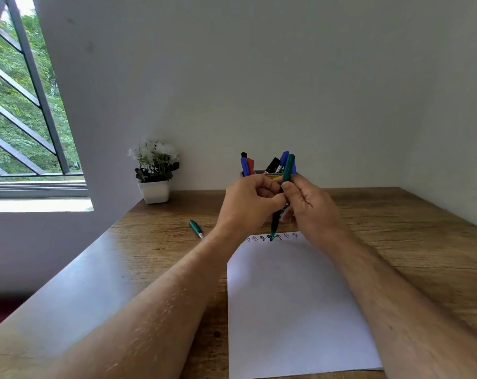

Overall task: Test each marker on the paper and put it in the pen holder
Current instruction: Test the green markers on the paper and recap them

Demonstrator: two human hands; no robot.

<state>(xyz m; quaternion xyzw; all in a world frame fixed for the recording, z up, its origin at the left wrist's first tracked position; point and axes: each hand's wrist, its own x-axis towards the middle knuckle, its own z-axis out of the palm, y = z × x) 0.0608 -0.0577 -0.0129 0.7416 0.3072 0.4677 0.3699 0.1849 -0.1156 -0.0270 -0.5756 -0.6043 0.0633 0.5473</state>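
A green marker (288, 168) stands nearly upright, its tip touching the far edge of the white paper (292, 302) among a row of small coloured scribbles (278, 237). My right hand (308, 206) grips the marker's barrel. My left hand (249, 205) is curled beside it, its thumb and fingers touching the marker's middle. Behind both hands stands the pen holder (270, 175), mostly hidden, with several blue, red and black markers sticking out. A green cap (195, 228) lies on the table left of the paper.
A wooden table (409, 242) runs to a wall behind and a wall on the right. A small white pot with white flowers (154, 173) sits at the back left corner. A barred window (26, 105) is on the left.
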